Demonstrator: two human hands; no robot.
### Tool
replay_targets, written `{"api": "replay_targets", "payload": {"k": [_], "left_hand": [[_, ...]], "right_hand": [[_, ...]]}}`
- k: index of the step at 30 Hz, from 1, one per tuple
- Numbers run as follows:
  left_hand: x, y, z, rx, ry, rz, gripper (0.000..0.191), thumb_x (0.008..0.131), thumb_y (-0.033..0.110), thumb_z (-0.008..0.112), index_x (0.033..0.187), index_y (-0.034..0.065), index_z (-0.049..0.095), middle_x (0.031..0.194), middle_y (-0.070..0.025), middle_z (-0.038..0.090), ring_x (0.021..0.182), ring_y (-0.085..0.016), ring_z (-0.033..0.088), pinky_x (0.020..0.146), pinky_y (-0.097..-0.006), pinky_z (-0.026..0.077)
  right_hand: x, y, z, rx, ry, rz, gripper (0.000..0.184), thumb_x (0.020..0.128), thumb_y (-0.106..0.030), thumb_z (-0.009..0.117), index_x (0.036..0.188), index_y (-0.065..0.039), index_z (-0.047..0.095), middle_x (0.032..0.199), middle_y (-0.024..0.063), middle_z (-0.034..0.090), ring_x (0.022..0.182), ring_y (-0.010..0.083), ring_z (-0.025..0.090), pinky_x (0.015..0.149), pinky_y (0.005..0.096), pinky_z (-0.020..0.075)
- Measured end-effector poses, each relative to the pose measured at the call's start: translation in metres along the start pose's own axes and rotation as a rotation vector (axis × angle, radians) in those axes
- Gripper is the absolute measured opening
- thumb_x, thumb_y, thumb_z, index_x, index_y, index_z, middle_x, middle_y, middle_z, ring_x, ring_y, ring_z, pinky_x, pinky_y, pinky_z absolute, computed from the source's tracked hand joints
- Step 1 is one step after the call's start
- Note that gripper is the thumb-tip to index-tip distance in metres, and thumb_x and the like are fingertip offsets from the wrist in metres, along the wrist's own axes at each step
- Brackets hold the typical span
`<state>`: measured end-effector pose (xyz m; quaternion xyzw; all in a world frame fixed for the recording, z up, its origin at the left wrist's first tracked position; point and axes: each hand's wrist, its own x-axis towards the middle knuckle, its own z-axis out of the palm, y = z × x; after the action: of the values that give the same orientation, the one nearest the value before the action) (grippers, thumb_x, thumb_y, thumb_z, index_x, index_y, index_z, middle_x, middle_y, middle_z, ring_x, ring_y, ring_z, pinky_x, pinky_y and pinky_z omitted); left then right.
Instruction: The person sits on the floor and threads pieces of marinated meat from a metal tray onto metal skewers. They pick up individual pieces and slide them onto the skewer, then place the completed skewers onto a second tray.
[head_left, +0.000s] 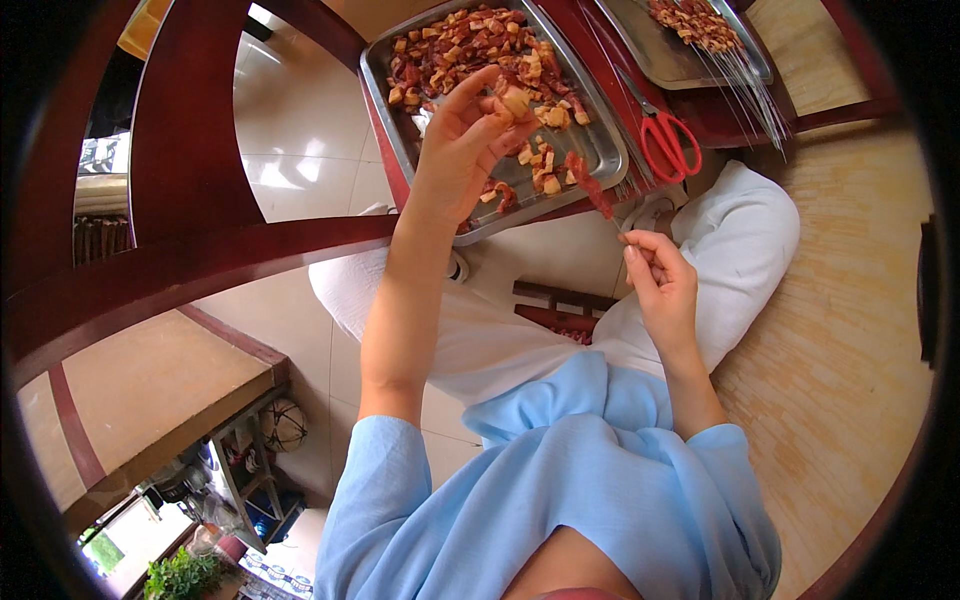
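Note:
My left hand (469, 139) is raised over a metal tray (611, 161) of cut raw meat pieces (465, 37), its fingers pinching a pale, fatty piece of meat (515, 103). Lower and to the right, my right hand (660, 274) grips the near end of a thin skewer (618, 223). Red meat (589, 184) is threaded along that skewer, whose far end points up-left over the tray's near right corner. Small heaps of meat lie apart from the main pile, below my left hand.
Red-handled scissors (670, 146) lie beside bare metal skewers (626, 142) right of the tray. A second metal tray (652, 71) holds loaded skewers (697, 26) at the upper right. A dark red wooden chair frame (322, 244) curves across the left, above a tiled floor (300, 315).

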<state>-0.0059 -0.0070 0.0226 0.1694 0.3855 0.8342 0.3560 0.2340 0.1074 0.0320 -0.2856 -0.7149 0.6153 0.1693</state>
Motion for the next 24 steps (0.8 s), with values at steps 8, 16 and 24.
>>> {"api": "replay_targets", "payload": {"k": [8, 16, 24], "left_hand": [[0.002, -0.009, -0.009, 0.218, 0.025, 0.037, 0.046, 0.088, 0.000, 0.055, 0.133, -0.0009, 0.044, 0.096, -0.0073, 0.060, 0.094, -0.020, 0.064, 0.086, -0.0328, 0.053], [0.007, -0.023, -0.023, 1.162, 0.160, 0.314, 0.052, 0.079, -0.001, 0.062, 0.129, 0.0047, 0.049, 0.092, -0.0113, 0.069, 0.081, -0.022, 0.068, 0.071, -0.0316, 0.054], [0.024, -0.060, -0.002, 1.724, 0.048, 0.408, 0.078, 0.071, 0.002, 0.070, 0.141, 0.0094, 0.036, 0.084, -0.0140, 0.065, 0.080, -0.034, 0.062, 0.069, -0.0419, 0.050]], "right_hand": [[0.002, 0.003, 0.002, -0.076, 0.003, 0.008, 0.012, 0.090, -0.004, 0.059, 0.100, 0.000, 0.063, 0.067, -0.0024, 0.052, 0.059, 0.0018, 0.044, 0.052, 0.0185, 0.0366], [0.038, -0.003, -0.011, -0.515, 0.178, -0.289, 0.021, 0.088, -0.001, 0.053, 0.107, 0.001, 0.063, 0.089, 0.0134, 0.062, 0.073, 0.0268, 0.060, 0.066, 0.0349, 0.0480], [0.094, 0.004, 0.014, -0.785, 0.086, -0.443, 0.024, 0.082, 0.001, 0.055, 0.105, -0.003, 0.064, 0.095, 0.0141, 0.057, 0.082, 0.0356, 0.062, 0.071, 0.0447, 0.0507]]}}
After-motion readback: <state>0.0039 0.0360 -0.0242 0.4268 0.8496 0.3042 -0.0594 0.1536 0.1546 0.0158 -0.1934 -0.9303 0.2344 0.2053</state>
